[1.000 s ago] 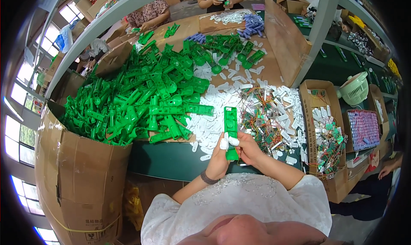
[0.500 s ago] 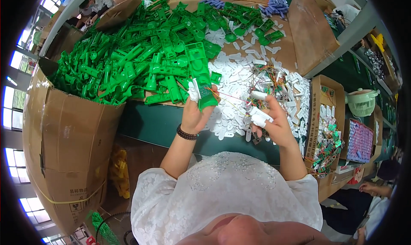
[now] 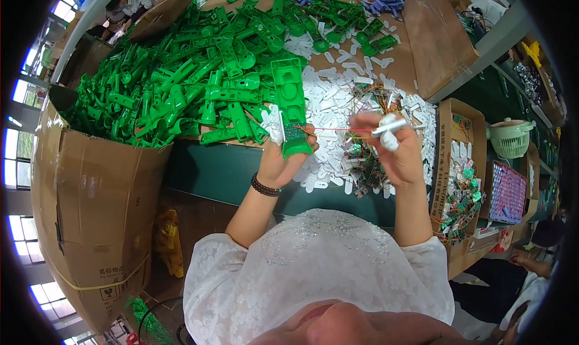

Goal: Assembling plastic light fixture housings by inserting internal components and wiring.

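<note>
Green casing (image 3: 291,107), one per left hand (image 3: 283,158)

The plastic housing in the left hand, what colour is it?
Bright green housing, clearest in the head view.

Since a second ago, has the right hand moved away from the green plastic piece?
Yes. The right hand, holding a small white part, now sits apart from the green piece in the left hand, out over the white parts pile.
</note>
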Demonstrator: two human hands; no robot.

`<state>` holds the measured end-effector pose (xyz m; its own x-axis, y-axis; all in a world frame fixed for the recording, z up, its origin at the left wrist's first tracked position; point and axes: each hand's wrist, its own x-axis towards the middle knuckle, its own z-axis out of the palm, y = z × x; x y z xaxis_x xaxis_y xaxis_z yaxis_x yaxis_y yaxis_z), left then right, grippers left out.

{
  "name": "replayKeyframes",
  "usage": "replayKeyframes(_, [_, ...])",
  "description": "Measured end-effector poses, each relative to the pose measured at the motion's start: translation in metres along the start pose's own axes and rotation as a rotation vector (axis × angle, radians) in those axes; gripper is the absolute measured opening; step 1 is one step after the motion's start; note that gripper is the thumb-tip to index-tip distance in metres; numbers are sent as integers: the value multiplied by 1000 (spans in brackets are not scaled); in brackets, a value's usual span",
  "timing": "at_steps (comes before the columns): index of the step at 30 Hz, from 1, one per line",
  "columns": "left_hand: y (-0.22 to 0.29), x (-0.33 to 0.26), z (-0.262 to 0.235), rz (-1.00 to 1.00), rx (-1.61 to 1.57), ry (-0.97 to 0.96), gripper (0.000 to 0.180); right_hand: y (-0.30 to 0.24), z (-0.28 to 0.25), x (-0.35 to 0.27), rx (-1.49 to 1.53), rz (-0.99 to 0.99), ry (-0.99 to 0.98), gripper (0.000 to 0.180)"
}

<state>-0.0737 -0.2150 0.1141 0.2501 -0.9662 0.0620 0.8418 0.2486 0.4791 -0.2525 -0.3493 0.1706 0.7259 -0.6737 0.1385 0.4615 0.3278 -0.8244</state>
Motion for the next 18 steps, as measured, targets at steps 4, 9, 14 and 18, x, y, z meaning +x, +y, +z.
replayKeyframes(4, [-18,-5,2,-34,267,49,47,8,25,10,-164,130,-47,49])
replayKeyframes(9, [-24,-13,5,49,808,3,43,1,33,16,-114,171,-144,53])
replayKeyframes(14, [-18,-22,7,5,999,-16,45,8,16,11,144,266,12,37])
replayKeyframes(18, [-29,-33,24,-105,888,-25,53,16,3,6,119,238,16,31])
